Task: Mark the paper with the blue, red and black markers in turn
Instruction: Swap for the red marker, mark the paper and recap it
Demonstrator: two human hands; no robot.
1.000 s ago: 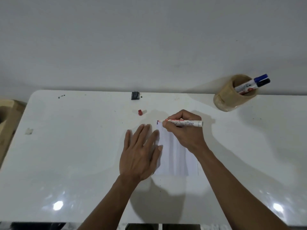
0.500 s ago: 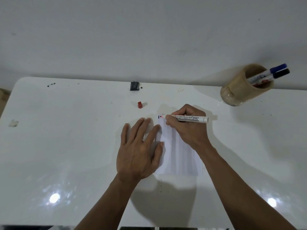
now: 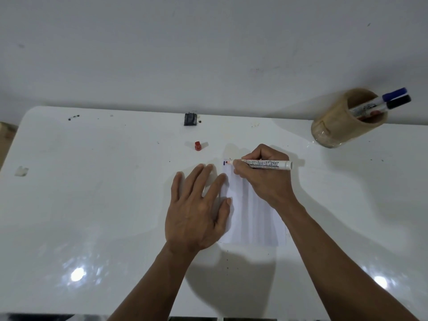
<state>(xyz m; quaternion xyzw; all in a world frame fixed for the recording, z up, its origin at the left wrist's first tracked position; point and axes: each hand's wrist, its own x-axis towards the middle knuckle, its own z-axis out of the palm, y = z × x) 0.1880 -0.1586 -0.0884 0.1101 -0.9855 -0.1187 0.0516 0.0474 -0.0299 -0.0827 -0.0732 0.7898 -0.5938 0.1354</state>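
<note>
A lined white paper (image 3: 254, 218) lies on the white table (image 3: 92, 205). My left hand (image 3: 196, 209) rests flat, fingers spread, on the paper's left edge. My right hand (image 3: 264, 177) grips an uncapped red marker (image 3: 266, 163) lying almost level, its red tip at the paper's top left corner beside a short blue mark (image 3: 224, 163). The marker's red cap (image 3: 197, 145) stands on the table beyond my left hand. The blue marker (image 3: 391, 95) and the black marker (image 3: 396, 102) lean capped in a wooden cup (image 3: 333, 128) at the far right.
A small black clip-like object (image 3: 190, 119) sits at the table's back edge by the wall. A scrap of tape (image 3: 21, 170) is stuck near the left edge. A brown box corner (image 3: 5, 133) shows off the table's left side.
The camera view shifted, so the table sits lower and more leftward in frame. The red marker's tip stays at the paper's top left corner; both hands keep their places.
</note>
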